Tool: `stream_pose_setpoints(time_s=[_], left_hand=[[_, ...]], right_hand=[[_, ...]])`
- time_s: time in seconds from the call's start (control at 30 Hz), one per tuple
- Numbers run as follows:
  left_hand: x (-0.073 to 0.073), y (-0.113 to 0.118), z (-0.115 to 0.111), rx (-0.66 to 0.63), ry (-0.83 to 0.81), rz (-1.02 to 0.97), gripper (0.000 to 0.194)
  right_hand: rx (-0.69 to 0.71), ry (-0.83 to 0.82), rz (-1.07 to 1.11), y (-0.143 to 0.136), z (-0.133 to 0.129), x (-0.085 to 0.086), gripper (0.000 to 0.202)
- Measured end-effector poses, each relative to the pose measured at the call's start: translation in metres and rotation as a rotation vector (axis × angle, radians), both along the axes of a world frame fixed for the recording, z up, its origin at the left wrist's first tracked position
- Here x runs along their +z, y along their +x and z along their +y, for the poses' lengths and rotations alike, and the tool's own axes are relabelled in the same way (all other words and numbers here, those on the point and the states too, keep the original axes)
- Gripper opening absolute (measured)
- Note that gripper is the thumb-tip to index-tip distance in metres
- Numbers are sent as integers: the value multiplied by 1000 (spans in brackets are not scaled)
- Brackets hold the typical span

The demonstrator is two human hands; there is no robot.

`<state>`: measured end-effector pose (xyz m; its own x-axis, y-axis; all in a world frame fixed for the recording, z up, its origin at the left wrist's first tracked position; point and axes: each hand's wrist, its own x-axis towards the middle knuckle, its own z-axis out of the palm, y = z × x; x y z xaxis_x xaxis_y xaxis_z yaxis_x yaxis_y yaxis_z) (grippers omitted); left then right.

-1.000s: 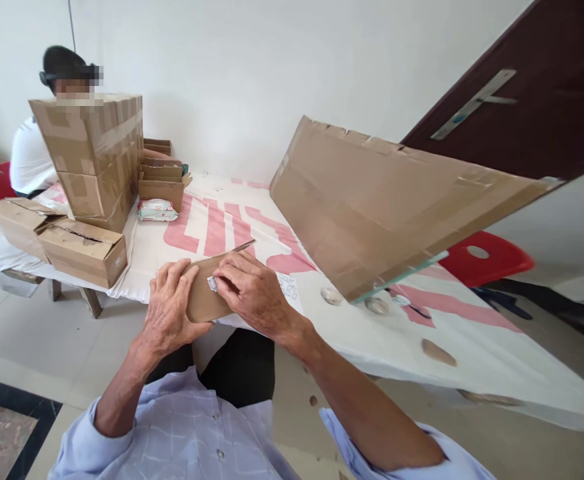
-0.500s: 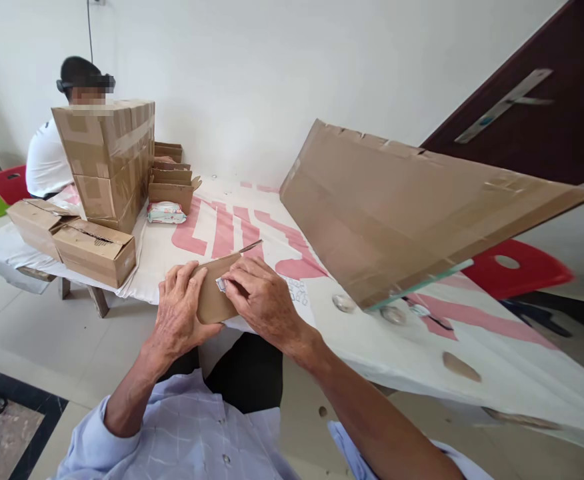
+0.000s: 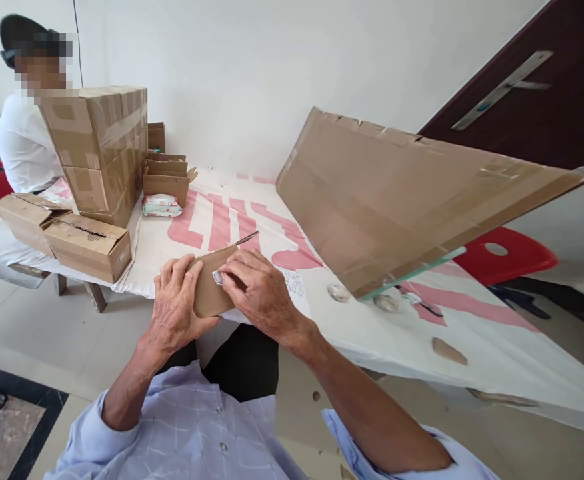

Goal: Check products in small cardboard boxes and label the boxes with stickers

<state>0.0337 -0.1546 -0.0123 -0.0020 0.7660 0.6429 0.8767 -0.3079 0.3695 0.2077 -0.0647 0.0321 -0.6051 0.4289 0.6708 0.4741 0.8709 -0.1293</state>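
Fingers of the right hand point(image 3: 262, 293) pinch a small white rectangular piece point(image 3: 217, 277) at a flat brown cardboard panel point(image 3: 213, 300) beneath them, clasped to their left by the left hand point(image 3: 176, 305); a loosened clasp could let the panel slip, skewing the piece.

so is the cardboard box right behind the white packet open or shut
Open: the cardboard box has flaps sticking up and out along its top.

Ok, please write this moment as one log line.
left hand: grips cardboard piece | right hand: pinches small white piece over it | table: stacked boxes
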Motion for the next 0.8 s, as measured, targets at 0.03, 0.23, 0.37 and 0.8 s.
stream_pose_setpoints(time_s=[0.03, 0.23, 0.37, 0.8], left_hand=[[0, 0, 0, 1, 0, 2, 101], [-1, -1, 0, 5, -16, -1, 100], [-2, -1, 0, 5, -17, 6, 100], [-1, -1, 0, 11, -1, 17, 99]], right_hand=[[2, -1, 6, 0, 0, 0, 25], [6, -1, 35, 0, 0, -1, 26], [14, -7, 45, -1, -1, 0, 26], [16, -32, 33, 0, -1, 0, 29]])
